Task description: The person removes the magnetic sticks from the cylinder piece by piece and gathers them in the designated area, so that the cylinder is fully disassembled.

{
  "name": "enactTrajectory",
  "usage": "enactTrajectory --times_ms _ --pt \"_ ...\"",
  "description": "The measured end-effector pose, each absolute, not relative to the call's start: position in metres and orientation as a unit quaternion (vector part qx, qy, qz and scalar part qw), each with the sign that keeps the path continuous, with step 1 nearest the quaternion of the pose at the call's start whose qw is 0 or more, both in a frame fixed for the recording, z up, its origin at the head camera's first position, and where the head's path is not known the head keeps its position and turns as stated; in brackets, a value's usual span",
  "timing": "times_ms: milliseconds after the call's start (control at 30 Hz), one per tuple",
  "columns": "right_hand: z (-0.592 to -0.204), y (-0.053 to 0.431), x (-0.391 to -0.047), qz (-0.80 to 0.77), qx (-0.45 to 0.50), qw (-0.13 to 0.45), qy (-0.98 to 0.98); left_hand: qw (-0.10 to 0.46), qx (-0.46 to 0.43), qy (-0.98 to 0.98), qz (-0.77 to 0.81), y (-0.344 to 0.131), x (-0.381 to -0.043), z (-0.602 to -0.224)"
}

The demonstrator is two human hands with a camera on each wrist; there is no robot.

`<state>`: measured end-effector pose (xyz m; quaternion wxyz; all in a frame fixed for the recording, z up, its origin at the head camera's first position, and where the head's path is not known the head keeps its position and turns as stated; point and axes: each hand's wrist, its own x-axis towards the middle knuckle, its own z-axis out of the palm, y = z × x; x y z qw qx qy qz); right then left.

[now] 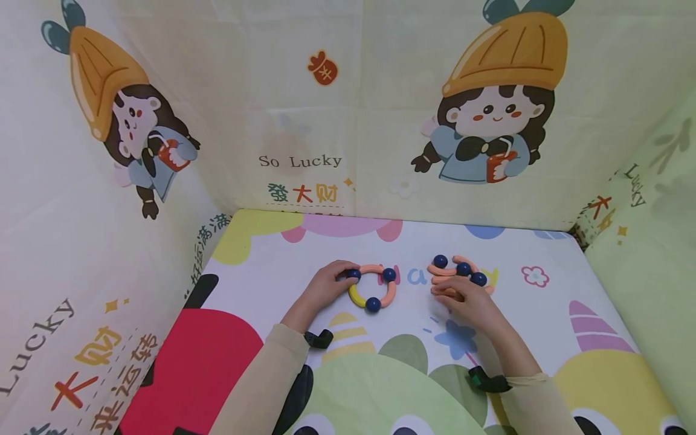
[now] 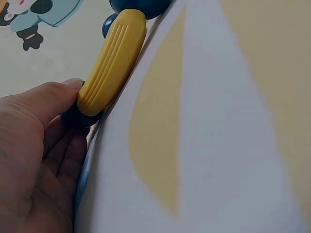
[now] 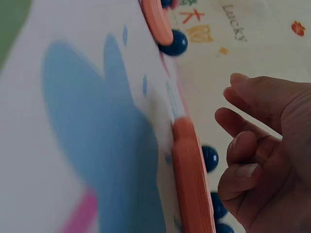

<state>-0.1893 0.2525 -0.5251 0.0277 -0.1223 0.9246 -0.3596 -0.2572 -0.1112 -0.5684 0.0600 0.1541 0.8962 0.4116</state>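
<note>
Near the middle of the table, a ring [image 1: 390,296] of curved sticks and dark blue balls lies flat: two sticks are peach-orange, one is a ribbed yellow stick [image 2: 112,63]. My left hand [image 1: 328,286] pinches the blue ball [image 1: 353,274] on the ring's left side, where the yellow stick ends. To the right is a loose group of orange curved sticks [image 1: 443,272] and blue balls [image 1: 440,261]. Over that group's near side hovers my right hand [image 1: 469,302], fingers loosely bent and nothing between them. In the right wrist view it stands apart from an orange stick [image 3: 192,179].
A printed cloth [image 1: 413,241] with cartoon shapes covers the table. Pale printed curtains [image 1: 380,133] rise behind it and along both sides. Dark camera bands [image 1: 319,339] sit at both wrists.
</note>
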Motion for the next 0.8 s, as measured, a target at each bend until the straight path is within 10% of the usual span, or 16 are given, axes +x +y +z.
enactTrajectory --times_ms 800 --pt "-0.54 0.145 -0.203 -0.402 -0.228 0.164 0.871 0.063 0.156 0.897 0.41 -0.112 -0.256 -0.566"
